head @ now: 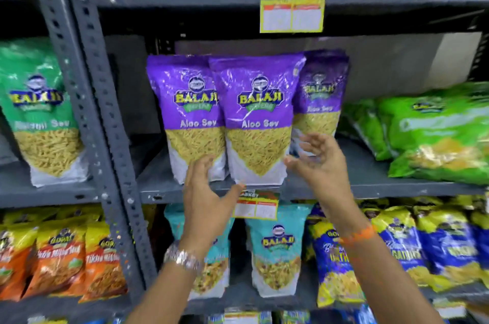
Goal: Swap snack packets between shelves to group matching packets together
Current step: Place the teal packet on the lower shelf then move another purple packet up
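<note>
So I'm standing at the grey slotted-metal shelf rack (111,122), both hands up at the middle shelf. Three purple plastic Aloo Sev snack packets stand upright in a row there: the left purple packet (190,112), the middle purple packet (260,117) overlapping it a bit in front, and the right purple packet (321,101) tucked behind the middle one's edge.

My left hand (205,191) is open, fingers spread loosely, fingertips up against the bottom of the left packet, thumb reaching under the middle one's lower corner. Not gripping anything. There's a shiny metal watch (182,257) on that wrist.

My right hand (317,162) is open too, fingers curled and spread, hovering just beside the lower right of the middle packet and in front of the bottom of the right one. It's blurry, so I can't tell if it's touching. Orange thread band (357,236) on that wrist.

Further right on the same shelf, a pile of bright green snack packets (434,133) lies flat. In the next bay left, a green Ratlami Sev packet (42,112) stands upright. Below my hands: two teal Balaji packets (275,247), blue-and-yellow packets (397,244) to the right, orange-and-yellow packets (66,252) to the left. A yellow price tag (256,206) hangs off the shelf edge between my hands.
</note>
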The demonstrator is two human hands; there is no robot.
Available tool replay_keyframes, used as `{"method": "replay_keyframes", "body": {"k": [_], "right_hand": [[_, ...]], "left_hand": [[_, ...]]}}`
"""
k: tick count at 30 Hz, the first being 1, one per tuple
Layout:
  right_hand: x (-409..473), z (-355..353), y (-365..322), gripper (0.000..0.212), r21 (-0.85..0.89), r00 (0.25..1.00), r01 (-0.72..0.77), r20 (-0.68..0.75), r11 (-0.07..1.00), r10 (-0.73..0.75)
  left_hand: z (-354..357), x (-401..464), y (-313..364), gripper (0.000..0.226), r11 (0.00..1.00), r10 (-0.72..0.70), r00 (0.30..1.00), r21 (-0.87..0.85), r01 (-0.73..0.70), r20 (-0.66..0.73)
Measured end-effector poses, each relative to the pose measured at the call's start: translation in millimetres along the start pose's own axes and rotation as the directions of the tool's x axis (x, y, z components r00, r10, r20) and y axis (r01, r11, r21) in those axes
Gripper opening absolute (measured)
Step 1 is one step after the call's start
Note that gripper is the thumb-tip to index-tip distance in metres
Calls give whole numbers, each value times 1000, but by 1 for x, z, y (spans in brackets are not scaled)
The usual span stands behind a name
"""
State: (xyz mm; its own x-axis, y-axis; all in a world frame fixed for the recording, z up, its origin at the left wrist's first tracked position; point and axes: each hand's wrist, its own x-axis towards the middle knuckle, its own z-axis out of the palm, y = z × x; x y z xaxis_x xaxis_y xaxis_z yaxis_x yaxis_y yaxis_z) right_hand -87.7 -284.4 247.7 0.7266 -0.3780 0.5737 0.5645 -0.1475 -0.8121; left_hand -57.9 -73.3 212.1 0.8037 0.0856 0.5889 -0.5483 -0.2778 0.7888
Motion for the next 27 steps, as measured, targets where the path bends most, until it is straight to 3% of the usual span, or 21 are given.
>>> {"method": "replay_keyframes", "body": {"k": [3, 6, 12, 16, 19, 27], "right_hand": [[40, 8, 3, 70, -20, 999, -29, 35, 999, 30], [60, 13, 6, 79, -34, 988, -67, 140, 997, 71], [74, 16, 13, 71, -45, 945, -135, 294, 990, 142], [76, 15, 13, 62, -16, 950, -125, 286, 992, 125], [80, 6, 13, 55, -10, 954, -104, 282, 995, 103], [100, -72, 13, 54, 34, 966, -112, 237, 993, 100]], "left_hand": [[15, 21, 8, 83, 984, -7, 999, 179, 1, 33], [31, 25, 13, 85, 974, -51, 995, 224, 32, 81], [50, 27, 17, 87, 968, -54, 994, 250, 30, 90], [60, 25, 17, 88, 968, -37, 997, 250, 21, 62], [69, 24, 16, 80, 953, 50, 999, 297, -54, 22], [117, 30, 40, 84, 961, 157, 982, 215, -176, 106]]}}
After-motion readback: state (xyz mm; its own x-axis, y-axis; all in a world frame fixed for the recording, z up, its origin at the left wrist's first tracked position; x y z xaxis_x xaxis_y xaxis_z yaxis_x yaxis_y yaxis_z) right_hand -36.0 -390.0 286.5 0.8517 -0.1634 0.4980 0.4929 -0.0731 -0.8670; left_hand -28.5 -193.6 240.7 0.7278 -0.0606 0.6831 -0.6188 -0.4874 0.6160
